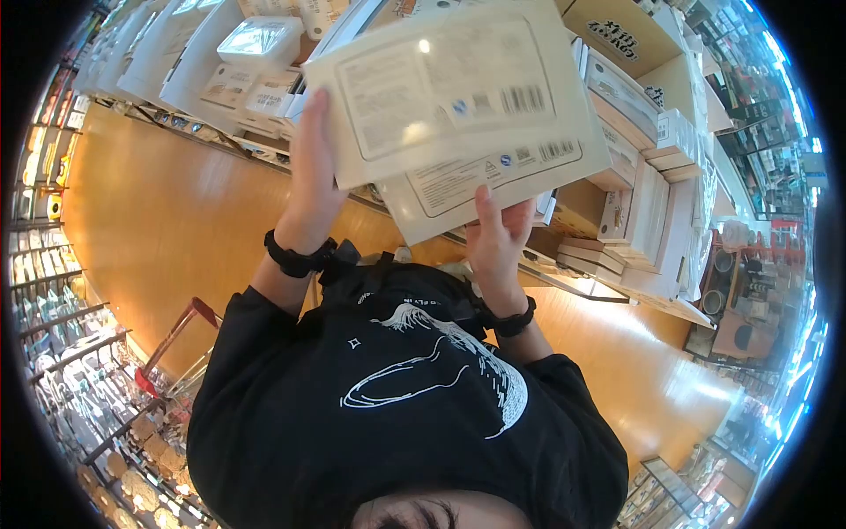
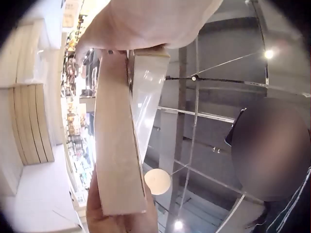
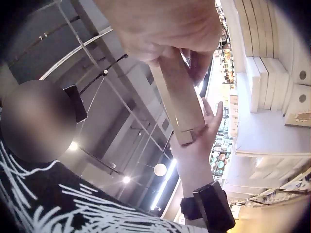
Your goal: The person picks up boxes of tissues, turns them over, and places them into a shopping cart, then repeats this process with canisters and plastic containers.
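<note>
Two flat, pale boxes are held up over the chest, printed with framed text and barcodes. The upper box (image 1: 423,97) overlaps the lower box (image 1: 467,189), whose bottom edge sticks out at an angle. At the left edge of the upper one, my left hand (image 1: 310,167) holds it, its other fingers hidden behind. My right hand (image 1: 498,242) grips the lower one by its bottom edge, thumb on the printed face. From the left wrist, the boxes show edge-on as a plain beige side (image 2: 119,136) beside a glossy white face (image 2: 148,92).
Ahead stands a display with a clear-lidded container (image 1: 260,41) at left and stacked boxes (image 1: 639,189) inside open cartons at right. A red-handled cart (image 1: 167,344) stands at left on the wooden floor (image 1: 176,203). Shelves of goods (image 1: 53,353) line the left side.
</note>
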{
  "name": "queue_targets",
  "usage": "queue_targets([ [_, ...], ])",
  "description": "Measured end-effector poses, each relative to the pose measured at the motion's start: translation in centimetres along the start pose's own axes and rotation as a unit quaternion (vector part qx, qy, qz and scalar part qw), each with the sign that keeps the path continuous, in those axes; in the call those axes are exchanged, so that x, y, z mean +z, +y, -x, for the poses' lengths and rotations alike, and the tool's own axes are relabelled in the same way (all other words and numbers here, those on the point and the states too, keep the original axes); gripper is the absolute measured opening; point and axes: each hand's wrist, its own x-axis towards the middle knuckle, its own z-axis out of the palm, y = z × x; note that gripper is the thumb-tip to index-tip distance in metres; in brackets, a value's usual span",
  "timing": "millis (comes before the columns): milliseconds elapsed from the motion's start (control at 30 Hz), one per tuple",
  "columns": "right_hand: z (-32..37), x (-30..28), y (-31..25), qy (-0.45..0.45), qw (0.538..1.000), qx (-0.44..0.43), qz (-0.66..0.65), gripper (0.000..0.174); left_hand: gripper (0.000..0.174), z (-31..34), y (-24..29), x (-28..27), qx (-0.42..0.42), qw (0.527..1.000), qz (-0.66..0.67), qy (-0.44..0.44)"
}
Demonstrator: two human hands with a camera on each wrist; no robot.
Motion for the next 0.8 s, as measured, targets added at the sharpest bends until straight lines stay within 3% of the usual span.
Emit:
queue_targets([
  [167,0.0,0.0,-1.6,-0.022,0.993,0.025,-0.110,0.054,0.043,-0.4,1.9,-1.7,0.088,0.991,0.014,0.099],
  [367,-0.1,0.0,-1.7,-0.062,0.979,0.051,-0.189,0.060,0.043,0.1,1.8,-2.0,0.098,0.992,0.011,0.077],
  [533,0.2,0.5,-1.5,-0.042,0.987,0.030,-0.151,0.060,0.043,0.5,1.2,-1.7,0.095,0.991,0.006,0.093],
  [667,0.4,0.7,-0.8,-0.039,0.986,0.050,-0.157,0.059,0.040,1.4,-1.3,-1.6,-0.001,0.999,0.033,0.027],
  [733,0.8,-0.3,0.6,-0.056,0.986,0.076,-0.141,0.059,0.039,2.1,-3.3,-1.9,0.030,0.998,-0.059,0.019],
  [800,1.2,-1.2,1.7,-0.079,0.984,0.100,-0.125,0.059,0.043,2.9,-4.2,-1.3,0.068,0.996,-0.052,0.021],
])
